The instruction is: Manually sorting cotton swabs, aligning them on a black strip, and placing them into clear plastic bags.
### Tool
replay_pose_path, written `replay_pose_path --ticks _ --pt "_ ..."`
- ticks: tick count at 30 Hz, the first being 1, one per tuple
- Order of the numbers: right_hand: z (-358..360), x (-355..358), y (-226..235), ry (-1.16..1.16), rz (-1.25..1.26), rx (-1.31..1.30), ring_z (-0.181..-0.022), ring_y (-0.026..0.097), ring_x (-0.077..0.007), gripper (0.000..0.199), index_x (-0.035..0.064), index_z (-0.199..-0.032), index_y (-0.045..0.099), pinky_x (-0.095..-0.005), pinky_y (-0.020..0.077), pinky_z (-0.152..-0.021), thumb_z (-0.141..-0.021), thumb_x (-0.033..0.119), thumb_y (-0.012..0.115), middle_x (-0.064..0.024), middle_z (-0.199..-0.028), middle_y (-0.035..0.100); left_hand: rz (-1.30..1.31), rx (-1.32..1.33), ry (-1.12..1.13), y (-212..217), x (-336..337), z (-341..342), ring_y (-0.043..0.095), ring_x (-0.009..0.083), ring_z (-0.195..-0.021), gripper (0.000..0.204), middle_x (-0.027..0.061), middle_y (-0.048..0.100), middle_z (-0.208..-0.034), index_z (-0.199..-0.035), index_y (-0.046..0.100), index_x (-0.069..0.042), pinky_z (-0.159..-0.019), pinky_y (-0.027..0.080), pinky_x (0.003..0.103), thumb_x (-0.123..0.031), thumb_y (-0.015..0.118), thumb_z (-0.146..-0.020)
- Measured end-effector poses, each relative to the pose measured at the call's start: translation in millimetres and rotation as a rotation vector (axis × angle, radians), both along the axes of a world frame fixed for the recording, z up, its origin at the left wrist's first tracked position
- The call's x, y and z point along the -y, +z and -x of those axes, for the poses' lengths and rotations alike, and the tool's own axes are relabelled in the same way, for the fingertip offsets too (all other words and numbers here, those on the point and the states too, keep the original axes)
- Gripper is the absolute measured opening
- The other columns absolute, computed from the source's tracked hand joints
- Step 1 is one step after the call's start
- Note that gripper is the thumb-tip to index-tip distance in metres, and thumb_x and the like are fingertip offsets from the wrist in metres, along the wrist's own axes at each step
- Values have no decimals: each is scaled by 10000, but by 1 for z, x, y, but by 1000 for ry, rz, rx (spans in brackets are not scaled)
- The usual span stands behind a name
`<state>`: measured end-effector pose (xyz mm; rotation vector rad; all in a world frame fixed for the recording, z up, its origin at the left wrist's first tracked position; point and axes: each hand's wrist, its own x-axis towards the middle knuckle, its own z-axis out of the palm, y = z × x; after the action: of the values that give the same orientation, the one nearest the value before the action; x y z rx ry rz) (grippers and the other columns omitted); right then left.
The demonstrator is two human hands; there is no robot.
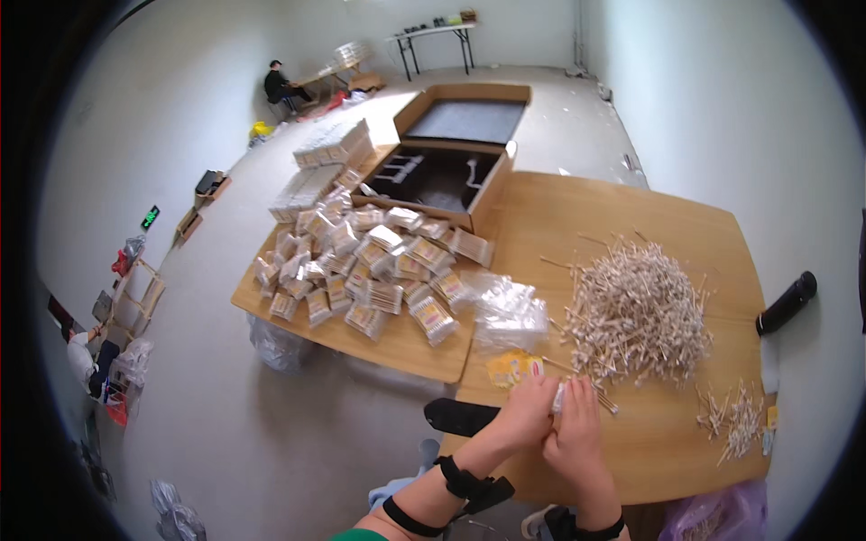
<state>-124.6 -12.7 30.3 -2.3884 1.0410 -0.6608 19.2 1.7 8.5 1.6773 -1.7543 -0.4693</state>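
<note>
Holds white bundle (558, 398) between left hand (528, 411) and right hand (575, 439), lower centre; likely evens up swabs; next, probably needs clear bags (508, 313).

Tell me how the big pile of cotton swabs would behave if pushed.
The swab pile would probably slump and spread, since its sticks lie loose and crisscrossed. It is likely light for its bulk, the sticks looking thin and the heap gappy.

Two hands (530, 411); one open box (492, 194); one purple bag (722, 512); two other people (278, 83). Two white stacks (336, 144). Loose packs (432, 319): over twenty, overlapping, no exact count. Swabs (639, 311): hundreds, one big heap plus smaller clumps.
</note>
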Motion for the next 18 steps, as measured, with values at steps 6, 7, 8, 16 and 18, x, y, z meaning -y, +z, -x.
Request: replay_pose_path --ticks 6,7,8,16,18 --pt "-2 -4 2 -24 9 -97 -1413 337 -516 662 -166 -1386 400 -595 225 -1191 -766 13 545 -360 -1447 414 -87 -48 2 5 0 -4 592 434 -1027 406 231 630 -1062 -1178 553 6 -877 465 515 -64 643 -788" --pt "0 1 2 3 27 -46 -1407 352 -508 639 -143 -1375 429 -579 251 -1184 -767 10 551 -345 -1440 436 -82 -118 -37 3 1 -6 590 439 -1045 416 237 633 -1086 -1188 554 7 -893 465 517 -55 641 -786" --pt "3 3 3 32 43 6 -1401 367 -501 618 -120 -1365 459 -564 277 -1178 -768 6 557 -330 -1432 459 -78 -189 -71 1 1 -8 589 444 -1064 425 243 636 -1110 -1197 555 9 -910 465 518 -46 639 -784" --pt "26 21 28 77 -247 377 -1328 516 -396 402 13 -1198 650 -465 421 -1102 -802 -36 700 -204 -1323 619 -518 -837 -268 23 -5 -13 573 119 -1098 544 35 619 -1229 -1418 496 -56 -924 478 301 -26 671 -904" --pt "26 23 31 79 -315 489 -1312 541 -361 271 30 -1059 695 -433 451 -1072 -803 -51 735 -170 -1266 659 -577 -931 -324 28 -5 -12 555 101 -1139 514 22 604 -1257 -1431 488 -70 -984 454 282 -32 648 -944"
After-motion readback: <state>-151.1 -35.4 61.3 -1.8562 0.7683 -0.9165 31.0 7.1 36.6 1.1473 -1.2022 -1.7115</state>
